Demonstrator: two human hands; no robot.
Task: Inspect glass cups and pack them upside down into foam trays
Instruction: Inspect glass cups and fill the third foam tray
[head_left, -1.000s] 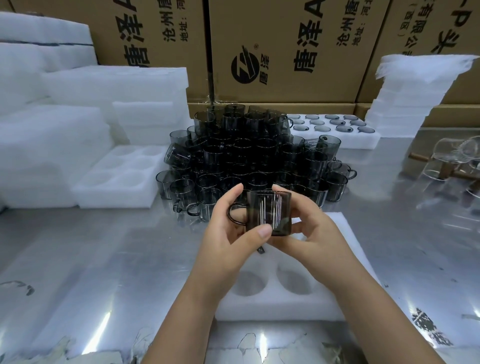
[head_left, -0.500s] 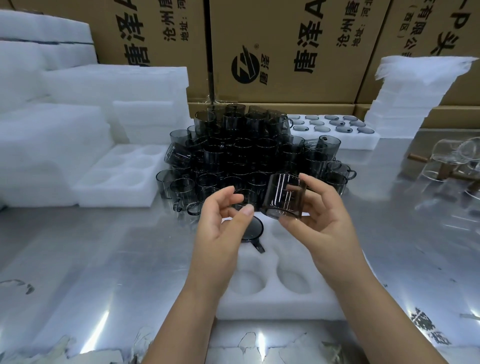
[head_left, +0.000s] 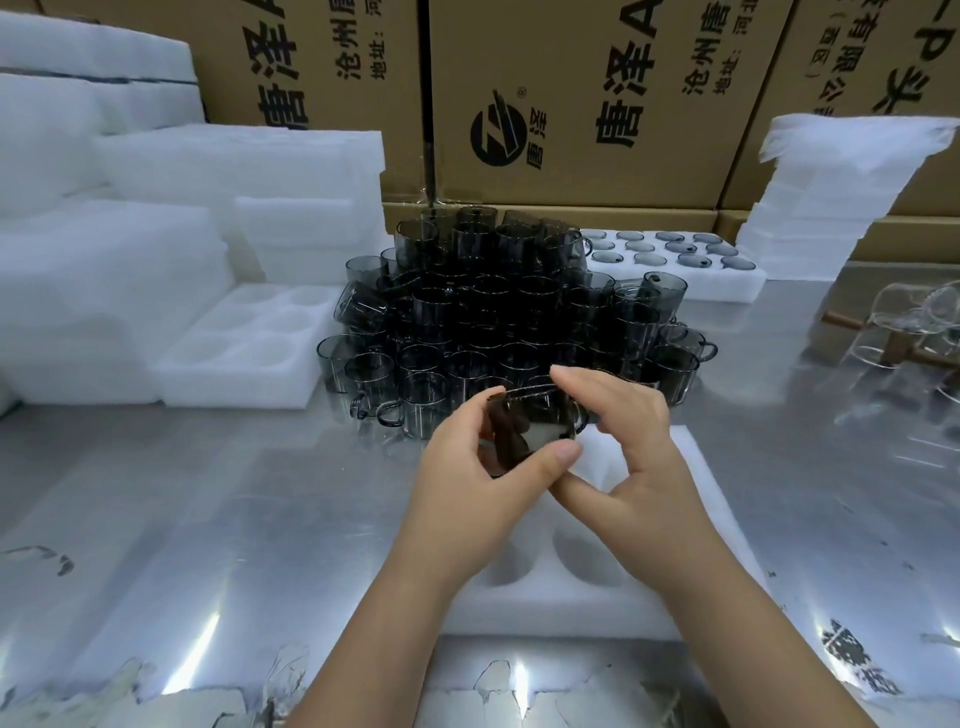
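A smoky grey glass cup (head_left: 535, 426) is held between both hands above the near foam tray (head_left: 696, 525). My left hand (head_left: 483, 478) curls round its left side, thumb across the front. My right hand (head_left: 628, 457) holds its right side, index finger over the top rim and thumb beneath. The cup is tilted, its handle towards the right. The tray's two near pockets show, and my hands hide its far ones. Behind the hands, a big pile of grey cups (head_left: 498, 322) stands on the metal table.
An empty foam tray (head_left: 244, 358) lies left of the pile, by stacks of foam blocks (head_left: 104, 249). A filled tray (head_left: 675, 260) sits back right beside stacked foam sheets (head_left: 831, 197). Clear glassware on a wooden stand (head_left: 914, 322) is far right. Cardboard boxes (head_left: 571, 93) line the back.
My left hand has come back onto the cup, which my right hand alone held half a second ago. The cup has moved down and left, and turned between my hands.
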